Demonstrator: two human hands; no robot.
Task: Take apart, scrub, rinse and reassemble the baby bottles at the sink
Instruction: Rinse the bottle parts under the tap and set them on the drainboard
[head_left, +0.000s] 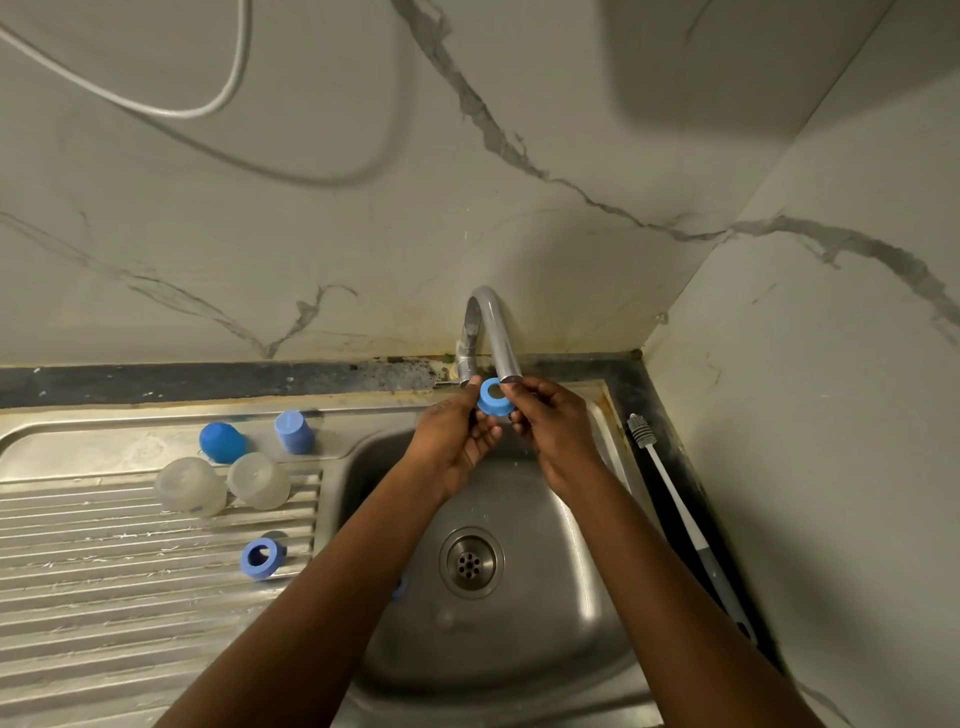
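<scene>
Your left hand (457, 439) and right hand (553, 431): both pinching one blue screw ring (491, 399) between them, just beneath the tap spout (501, 343). Well left of your left hand: second blue ring (262, 557), on the drainboard (104, 597).

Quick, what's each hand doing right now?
Left hand: holds the blue ring under the tap.
Right hand: pinches the same blue ring.
</scene>
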